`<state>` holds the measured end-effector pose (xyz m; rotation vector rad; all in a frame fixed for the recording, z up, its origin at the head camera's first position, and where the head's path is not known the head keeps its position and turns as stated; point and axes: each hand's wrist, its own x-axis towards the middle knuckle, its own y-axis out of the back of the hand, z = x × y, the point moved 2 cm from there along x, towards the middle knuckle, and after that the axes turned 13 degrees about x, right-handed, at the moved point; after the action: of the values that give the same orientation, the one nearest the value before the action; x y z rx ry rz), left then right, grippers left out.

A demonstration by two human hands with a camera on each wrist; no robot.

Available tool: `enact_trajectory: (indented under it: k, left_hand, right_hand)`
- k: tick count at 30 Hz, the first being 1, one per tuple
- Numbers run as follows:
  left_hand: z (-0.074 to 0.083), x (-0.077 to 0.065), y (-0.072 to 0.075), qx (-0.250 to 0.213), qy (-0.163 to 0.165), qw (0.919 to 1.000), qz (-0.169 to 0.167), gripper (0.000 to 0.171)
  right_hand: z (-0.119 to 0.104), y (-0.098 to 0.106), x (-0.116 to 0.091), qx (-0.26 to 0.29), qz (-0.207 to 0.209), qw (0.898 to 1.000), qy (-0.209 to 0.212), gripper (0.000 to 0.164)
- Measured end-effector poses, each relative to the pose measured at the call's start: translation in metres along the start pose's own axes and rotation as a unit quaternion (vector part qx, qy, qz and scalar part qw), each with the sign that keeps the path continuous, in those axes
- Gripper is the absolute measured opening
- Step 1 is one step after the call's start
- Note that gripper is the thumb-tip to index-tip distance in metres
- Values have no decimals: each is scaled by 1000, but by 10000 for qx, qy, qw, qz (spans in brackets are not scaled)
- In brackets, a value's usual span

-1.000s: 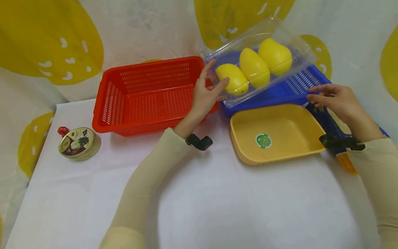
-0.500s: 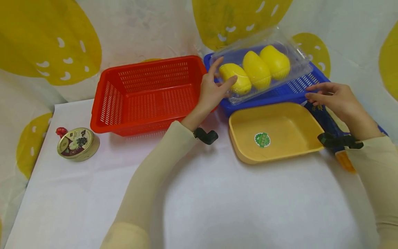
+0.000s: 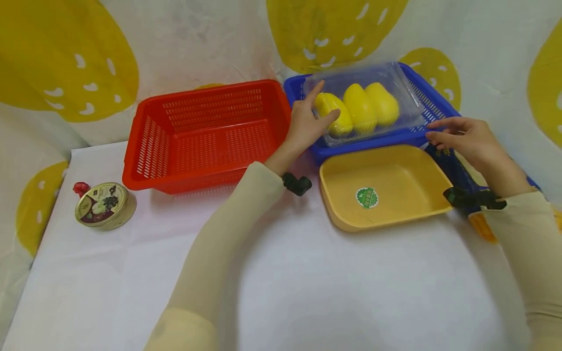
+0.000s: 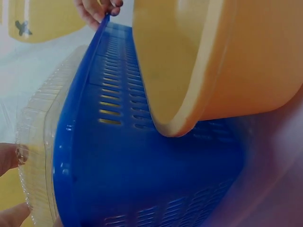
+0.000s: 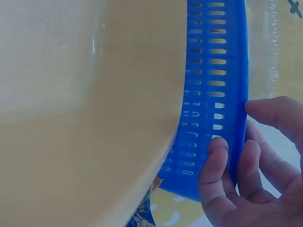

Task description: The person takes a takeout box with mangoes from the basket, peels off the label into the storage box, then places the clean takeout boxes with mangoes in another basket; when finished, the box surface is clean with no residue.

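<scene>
A clear plastic box (image 3: 407, 108) with three yellow mango-shaped fruits (image 3: 361, 109) lies tilted slightly in the blue basket (image 3: 432, 95) at the back right. My left hand (image 3: 305, 122) holds the box by its left end, thumb and forefinger spread over its near corner. In the left wrist view, fingertips (image 4: 10, 158) touch the box's ridged clear side above the basket rim. My right hand (image 3: 476, 141) pinches the basket's rim at the near right corner. The right wrist view shows its thumb and fingers (image 5: 215, 163) on either side of that rim.
A yellow tub (image 3: 386, 185) with a green sticker stands against the basket's front. To its right lies a dark blue packet (image 3: 452, 168), partly hidden by the right arm. A red basket (image 3: 210, 146), a round tin (image 3: 105, 207) and a small red-wrapped item (image 3: 81, 188) stand leftward.
My left hand has lowered the clear box into the blue basket and moved slightly right; the box lies flatter. The right hand stays at the basket rim. The head view has shifted slightly.
</scene>
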<state>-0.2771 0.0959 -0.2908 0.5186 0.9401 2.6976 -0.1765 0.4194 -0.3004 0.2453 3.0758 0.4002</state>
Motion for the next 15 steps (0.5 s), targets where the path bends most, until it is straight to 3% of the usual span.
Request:
enact_trajectory:
  k: [6, 9, 15]
  left_hand:
    - [0, 10, -4, 401, 226, 9981, -401, 71]
    - [2, 14, -5, 733, 367, 9943, -686, 72]
    - [7, 18, -9, 974, 605, 9874, -1089, 71]
  right_hand:
    - [-2, -3, 2, 58, -27, 9999, 91, 20]
    - [-2, -4, 2, 8, -26, 10000, 79, 21]
    - [-2, -2, 0, -234, 55, 9997, -75, 19]
